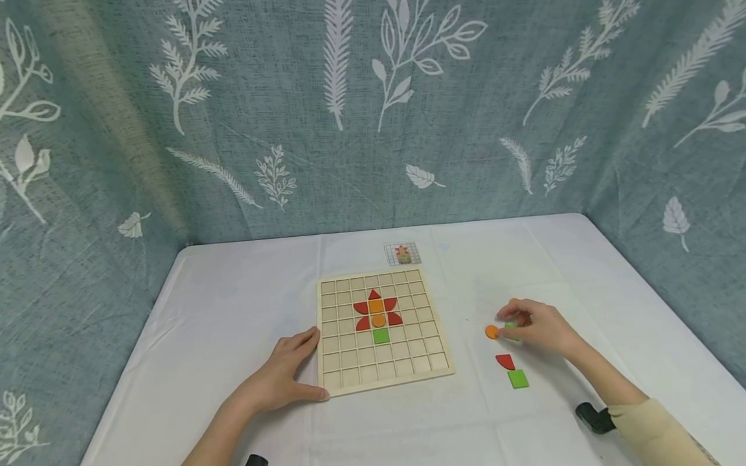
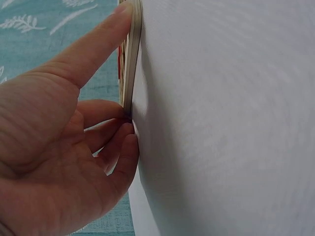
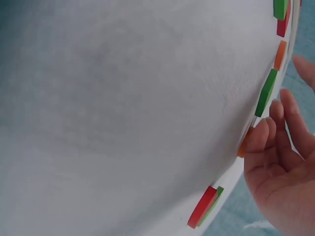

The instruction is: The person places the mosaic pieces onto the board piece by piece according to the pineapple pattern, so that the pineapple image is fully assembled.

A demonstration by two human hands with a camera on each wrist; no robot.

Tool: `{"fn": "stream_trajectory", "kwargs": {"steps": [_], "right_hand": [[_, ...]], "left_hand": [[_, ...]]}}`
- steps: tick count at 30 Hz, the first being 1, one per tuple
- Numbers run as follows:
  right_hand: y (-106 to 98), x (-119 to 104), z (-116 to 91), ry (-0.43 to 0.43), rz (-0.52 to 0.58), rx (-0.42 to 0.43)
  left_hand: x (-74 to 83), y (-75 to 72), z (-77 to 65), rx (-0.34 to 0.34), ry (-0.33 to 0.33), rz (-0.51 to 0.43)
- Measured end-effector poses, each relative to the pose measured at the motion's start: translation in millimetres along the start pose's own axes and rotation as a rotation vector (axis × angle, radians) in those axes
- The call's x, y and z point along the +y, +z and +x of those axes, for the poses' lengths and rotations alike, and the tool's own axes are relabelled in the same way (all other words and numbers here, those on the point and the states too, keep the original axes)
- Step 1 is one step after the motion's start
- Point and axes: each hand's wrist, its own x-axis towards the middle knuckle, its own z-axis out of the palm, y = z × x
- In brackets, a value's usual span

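Observation:
A square wooden grid board [image 1: 408, 353] lies on the white cloth. On it are an orange square [image 1: 376, 306], an orange disc [image 1: 379, 320], several red pieces [image 1: 394, 318] around them and a green square [image 1: 381, 336] below. My left hand [image 1: 285, 375] rests at the board's left side, thumb stretched to the near corner, fingertips against the edge. To the right, my right hand [image 1: 542, 329] reaches down over loose pieces, thumb and fingers apart. Its thumb is right by an orange disc [image 1: 492, 332]; a green piece [image 1: 513, 330] lies partly hidden beneath the hand.
Nearer me on the right lie a red quarter-round piece [image 1: 505, 362] and a green square [image 1: 518, 378]. Another orange piece [image 1: 514, 300] peeks out behind the right hand. A small picture card [image 1: 403, 254] with a gridded flower pattern lies beyond the board. A patterned curtain [image 1: 373, 181] hangs behind the table.

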Motion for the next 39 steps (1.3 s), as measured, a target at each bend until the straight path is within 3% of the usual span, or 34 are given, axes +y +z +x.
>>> {"fn": "stream_trajectory", "kwargs": {"steps": [6, 16, 32, 39], "right_hand": [[3, -3, -2, -0.043, 0.000, -0.047], [5, -8, -2, -0.074, -0.004, -0.054], [11, -12, 0, -0.135, -0.076, -0.002], [24, -32, 8, -0.191, -0.060, -0.008]], "left_hand": [[-0.1, -0.2, -0.1, 0.003, 0.003, -0.002], [0.2, -0.5, -0.6, 0.001, 0.003, -0.007], [2.4, -2.7, -1.3, -0.011, -0.020, -0.009], [2.5, -2.8, -0.8, -0.008, -0.017, -0.002]]}}
